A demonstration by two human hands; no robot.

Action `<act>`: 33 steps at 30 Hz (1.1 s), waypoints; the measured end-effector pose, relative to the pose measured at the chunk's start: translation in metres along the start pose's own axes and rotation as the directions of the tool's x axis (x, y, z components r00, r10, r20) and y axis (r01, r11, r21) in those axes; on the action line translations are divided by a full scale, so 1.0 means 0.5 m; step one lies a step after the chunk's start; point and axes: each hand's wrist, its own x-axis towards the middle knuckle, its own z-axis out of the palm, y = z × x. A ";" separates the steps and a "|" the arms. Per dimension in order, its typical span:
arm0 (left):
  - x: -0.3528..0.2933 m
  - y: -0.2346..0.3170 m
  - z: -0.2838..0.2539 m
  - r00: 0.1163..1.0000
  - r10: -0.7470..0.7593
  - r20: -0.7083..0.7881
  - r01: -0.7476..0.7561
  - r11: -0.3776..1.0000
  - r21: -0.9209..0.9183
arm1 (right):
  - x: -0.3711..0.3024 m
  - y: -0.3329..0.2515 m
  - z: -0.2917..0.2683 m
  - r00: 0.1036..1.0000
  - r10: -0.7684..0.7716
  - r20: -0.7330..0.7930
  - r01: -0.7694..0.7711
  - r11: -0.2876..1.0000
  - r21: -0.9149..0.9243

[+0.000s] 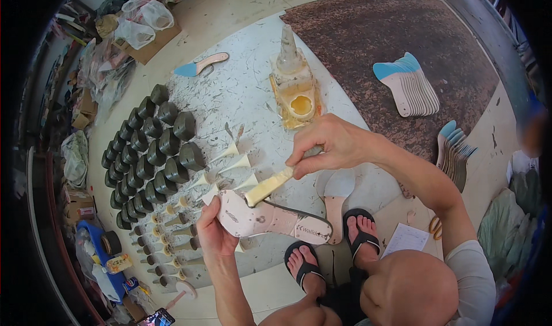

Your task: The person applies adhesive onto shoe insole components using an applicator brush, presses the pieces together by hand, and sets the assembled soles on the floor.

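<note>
My left hand [211, 234] grips the rounded end of a pale pink shoe insole [253, 218] with a dark edge, holding it above the table. In my right hand [333, 146] is a flat glue brush [268, 188], its yellowish head resting on the insole's upper edge. Beyond my hands stands a glue-stained bottle [290, 61] in a container with an opening of amber glue [301, 105]. Another insole [336, 199] lies just right of the one I hold. Cream shoe heels [237, 164] stand near the brush.
Rows of dark heel blocks [168, 148] cover the table's left side. One blue-tipped insole [201, 65] lies at the far edge. Fanned insoles [409, 87] rest on a brown mat [368, 38]. Paper [405, 241] and scissors [436, 228] lie near my feet; a blue crate [95, 240] stands left.
</note>
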 end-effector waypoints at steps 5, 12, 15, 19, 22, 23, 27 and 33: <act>-0.005 0.014 -0.010 0.996 -0.015 0.083 0.042 0.943 -0.331 | -0.024 0.004 -0.019 0.999 0.005 0.031 -0.005 1.000 -0.012; -0.028 0.036 -0.036 0.993 0.095 0.068 -0.061 0.918 -0.392 | -0.086 0.025 -0.048 0.986 0.152 0.072 -0.146 0.986 -0.083; -0.017 0.017 -0.024 0.994 0.074 0.080 -0.038 0.921 -0.387 | -0.090 0.045 -0.045 0.988 0.145 0.058 -0.142 0.988 -0.058; 0.000 0.013 -0.009 0.994 -0.031 0.108 0.066 0.938 -0.341 | 0.006 0.027 -0.016 0.998 0.023 0.057 -0.022 1.000 -0.020; 0.004 0.023 -0.018 0.997 -0.009 0.079 0.033 0.950 -0.309 | 0.046 -0.012 -0.012 1.000 0.007 0.026 -0.008 1.000 0.028; 0.003 0.029 -0.025 0.998 0.037 0.058 -0.018 0.951 -0.308 | 0.043 -0.006 -0.014 1.000 0.007 0.023 -0.008 1.000 0.030; -0.013 0.059 -0.050 0.977 0.173 0.125 -0.104 0.898 -0.427 | -0.025 0.028 -0.028 0.990 -0.108 -0.093 0.099 0.990 -0.103; -0.021 0.002 -0.013 0.940 0.321 0.116 -0.186 0.767 -0.614 | -0.095 0.055 0.053 0.868 -0.070 -0.492 -0.047 0.974 -0.221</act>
